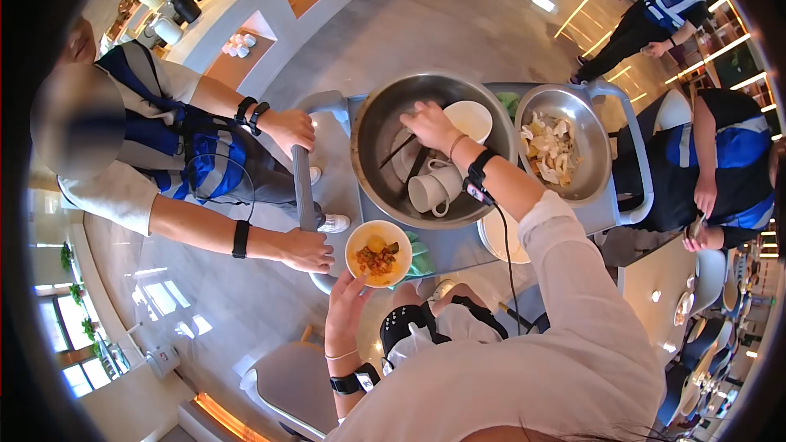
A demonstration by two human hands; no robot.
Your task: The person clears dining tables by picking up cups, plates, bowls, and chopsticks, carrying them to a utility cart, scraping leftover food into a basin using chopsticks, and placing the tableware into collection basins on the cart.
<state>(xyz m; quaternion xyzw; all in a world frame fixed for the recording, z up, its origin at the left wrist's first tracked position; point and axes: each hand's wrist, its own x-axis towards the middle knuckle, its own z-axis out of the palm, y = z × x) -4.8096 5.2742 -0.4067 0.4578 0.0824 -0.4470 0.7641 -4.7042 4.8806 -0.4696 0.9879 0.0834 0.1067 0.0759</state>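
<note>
My left hand [347, 308] grips the rim of a white bowl [355, 270] from below left. Orange-brown food leftovers [377, 258] lie in this bowl. My right hand [432, 124] reaches into a large metal basin [372, 188], its fingers closed at the end of a thin dark utensil [396, 152]; its exact kind is unclear. White mugs [427, 192] lie at the bottom of the basin, and a white bowl [473, 119] rests by its right wall. Beside it, a smaller metal bowl [595, 172] contains pale food scraps [548, 147].
Both metal vessels stand on a grey cart [458, 255]. A co-worker's hands [295, 129] rest on and near its left handle [303, 184]. White plates [501, 233] and green cloths [419, 258] lie close to me. Two other people stand right; a chair [295, 381] is lower left.
</note>
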